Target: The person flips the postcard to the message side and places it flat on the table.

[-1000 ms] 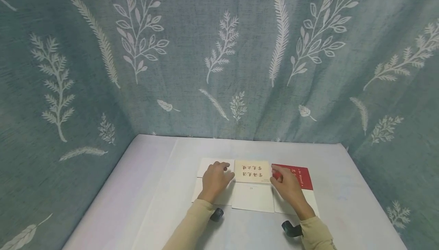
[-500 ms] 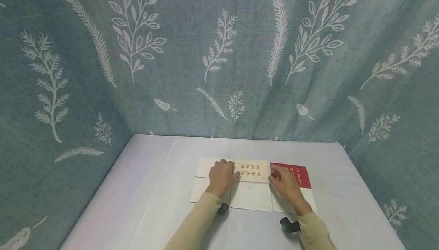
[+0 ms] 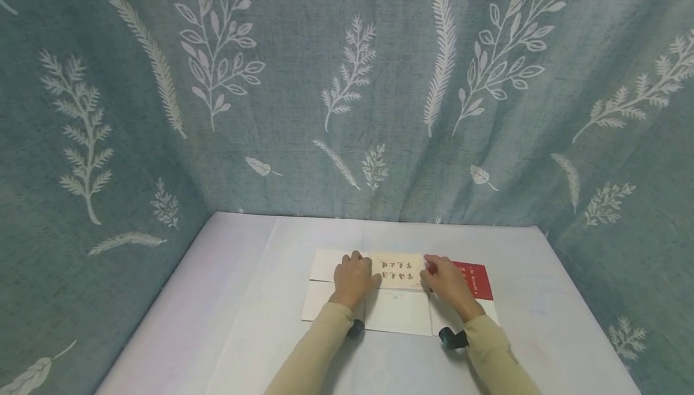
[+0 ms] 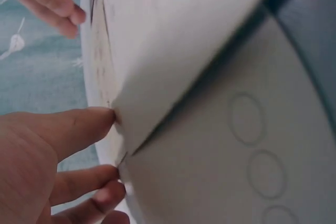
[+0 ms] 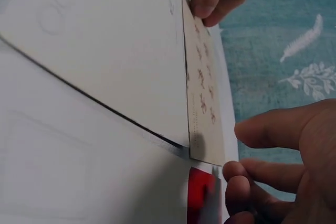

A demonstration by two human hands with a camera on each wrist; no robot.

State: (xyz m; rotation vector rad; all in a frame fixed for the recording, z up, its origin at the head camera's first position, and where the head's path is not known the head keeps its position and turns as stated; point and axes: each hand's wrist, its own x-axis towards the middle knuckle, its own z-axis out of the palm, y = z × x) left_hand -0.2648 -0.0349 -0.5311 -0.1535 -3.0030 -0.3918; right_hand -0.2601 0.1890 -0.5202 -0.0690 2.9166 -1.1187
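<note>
Six cards (image 3: 398, 311) on white table (image 3: 255, 298); leaf-print teal curtain (image 3: 293, 82) on three sides.

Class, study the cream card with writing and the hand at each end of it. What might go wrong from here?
The left hand spans the seam between the far-left white card and the cream card, so it might shift both.

The right hand covers part of the red card in the head view, and could nudge it.

The white card below lies close along the cream card's edge; a small slip might make them overlap.
</note>
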